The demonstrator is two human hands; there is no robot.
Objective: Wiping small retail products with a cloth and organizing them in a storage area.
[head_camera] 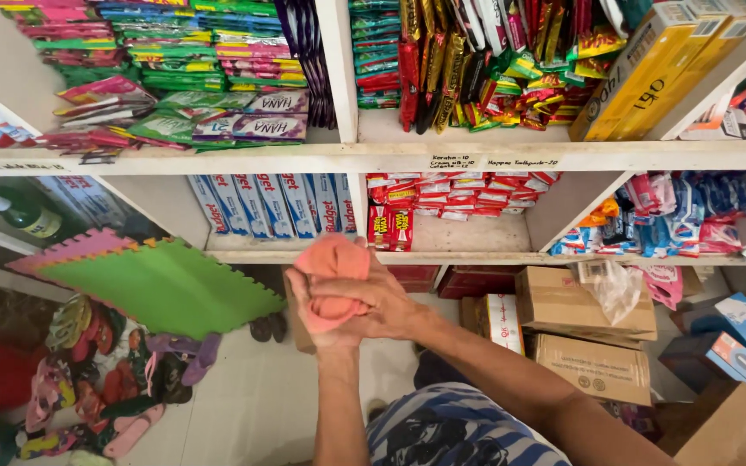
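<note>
Shop interior, white shelving unit (390, 157) seen from above, pale tiled floor (252, 397) below. Upper shelf is packed with stacked flat packets in pink, green and blue (174, 60) on the left, hanging sachet strips in red and gold (477, 60) in the middle, long yellow cartons (658, 69) on the right. Lower shelf is filled with blue-and-white boxes (278, 205), red-and-white boxes (459, 194) and mixed pink and blue packs (675, 216).

An orange cloth (331, 274) is held in front of the lower shelf edge, bunched up between both hands. Left hand (314, 312) is closed around it from below and the left side; right hand (386, 302) is wrapped over it from the right, fingers overlapping the left hand. Both are gripping; the cloth top sticks out above them.

Green and pink foam mats (157, 285) are leaned at lower left, above a pile of sandals (97, 380). Brown cardboard boxes (589, 336) are stacked on the floor at right.
</note>
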